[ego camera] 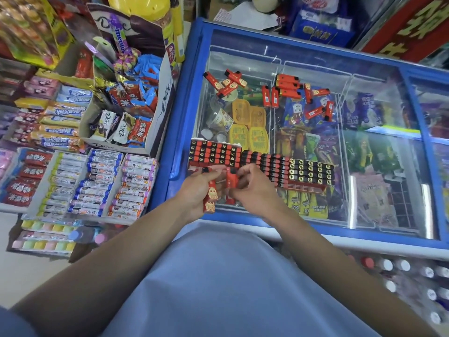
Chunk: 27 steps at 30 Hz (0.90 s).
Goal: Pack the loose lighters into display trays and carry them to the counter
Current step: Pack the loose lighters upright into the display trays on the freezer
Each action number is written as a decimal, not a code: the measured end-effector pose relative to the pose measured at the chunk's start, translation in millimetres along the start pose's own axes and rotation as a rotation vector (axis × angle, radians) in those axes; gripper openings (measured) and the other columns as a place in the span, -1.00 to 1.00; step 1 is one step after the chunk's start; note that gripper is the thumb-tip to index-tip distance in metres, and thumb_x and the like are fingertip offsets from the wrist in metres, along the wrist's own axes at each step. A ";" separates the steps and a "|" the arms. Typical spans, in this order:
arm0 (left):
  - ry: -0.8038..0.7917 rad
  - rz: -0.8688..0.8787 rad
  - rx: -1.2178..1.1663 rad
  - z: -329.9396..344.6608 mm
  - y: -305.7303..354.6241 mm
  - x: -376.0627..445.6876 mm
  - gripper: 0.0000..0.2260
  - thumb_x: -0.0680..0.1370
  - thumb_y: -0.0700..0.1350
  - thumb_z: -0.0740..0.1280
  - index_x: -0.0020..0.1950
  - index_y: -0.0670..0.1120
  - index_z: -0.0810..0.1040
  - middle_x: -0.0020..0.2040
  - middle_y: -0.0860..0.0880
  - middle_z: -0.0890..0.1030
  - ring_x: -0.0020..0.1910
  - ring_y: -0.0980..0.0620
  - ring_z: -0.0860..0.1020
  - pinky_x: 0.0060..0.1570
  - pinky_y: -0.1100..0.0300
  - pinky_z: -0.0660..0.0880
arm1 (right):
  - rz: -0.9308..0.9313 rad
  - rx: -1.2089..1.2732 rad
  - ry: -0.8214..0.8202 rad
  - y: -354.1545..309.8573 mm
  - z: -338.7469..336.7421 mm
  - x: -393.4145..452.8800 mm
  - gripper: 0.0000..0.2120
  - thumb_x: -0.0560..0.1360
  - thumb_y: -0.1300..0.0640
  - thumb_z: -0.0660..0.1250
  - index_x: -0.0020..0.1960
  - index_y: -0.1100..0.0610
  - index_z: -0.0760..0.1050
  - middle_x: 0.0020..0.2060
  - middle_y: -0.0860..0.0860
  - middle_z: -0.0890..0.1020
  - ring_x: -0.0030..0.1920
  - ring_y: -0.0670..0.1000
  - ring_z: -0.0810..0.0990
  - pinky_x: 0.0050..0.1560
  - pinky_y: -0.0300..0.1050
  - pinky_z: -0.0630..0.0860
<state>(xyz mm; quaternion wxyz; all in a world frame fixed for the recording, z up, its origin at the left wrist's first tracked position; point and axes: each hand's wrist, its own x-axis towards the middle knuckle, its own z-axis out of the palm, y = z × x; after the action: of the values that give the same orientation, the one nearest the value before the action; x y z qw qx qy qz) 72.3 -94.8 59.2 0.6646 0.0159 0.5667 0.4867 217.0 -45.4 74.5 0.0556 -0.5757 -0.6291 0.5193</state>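
Three display trays of red lighters stand in a row on the freezer's glass lid: a left tray, a middle tray and a right tray. My left hand grips a few red lighters below the left tray. My right hand pinches another red lighter beside them. Loose red lighters lie farther back on the glass, one cluster at the left and a larger scatter at the right.
The blue-framed chest freezer holds ice creams under sliding glass. To the left stand an open Dove chocolate box and shelves of candy rolls. Bottles stand low at the right. My blue garment fills the bottom.
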 end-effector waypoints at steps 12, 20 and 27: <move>-0.017 -0.154 -0.022 2.1 -2.7 4.9 -0.76 0.68 -0.08 0.19 0.23 -0.16 0.55 -0.20 -0.07 0.60 -0.35 0.02 0.52 -0.48 0.22 0.44 | 0.107 0.334 0.229 65.3 -35.4 -17.8 -0.90 0.52 0.18 0.50 -0.02 0.13 0.59 -0.30 0.00 0.72 -0.33 0.02 0.68 -0.34 -0.15 0.59; -0.072 -0.080 0.077 5.3 -5.6 -1.4 -0.86 0.64 -0.12 0.38 0.15 -0.16 0.60 -0.18 -0.04 0.64 -0.33 0.10 0.59 -0.40 0.30 0.55 | -0.206 -0.428 0.164 84.3 -25.1 -1.5 -0.69 0.66 -0.18 0.20 0.22 0.00 0.52 -0.11 -0.02 0.67 -0.20 0.03 0.62 -0.12 0.05 0.59; -0.015 -0.085 0.083 6.0 -7.8 -2.6 -0.79 0.66 -0.10 0.35 0.25 -0.17 0.59 -0.13 -0.07 0.68 -0.31 0.05 0.60 -0.42 0.26 0.56 | -0.393 -0.516 0.443 88.8 -16.3 4.8 -0.81 0.54 -0.01 0.47 0.11 0.02 0.67 -0.08 -0.04 0.69 -0.28 0.03 0.63 -0.28 -0.11 0.51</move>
<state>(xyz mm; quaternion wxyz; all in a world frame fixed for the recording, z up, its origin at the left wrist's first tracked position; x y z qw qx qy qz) 82.1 -97.5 58.8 0.6877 0.0230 0.5815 0.4340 285.5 -50.0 15.6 0.1419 -0.5374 -0.8101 0.1864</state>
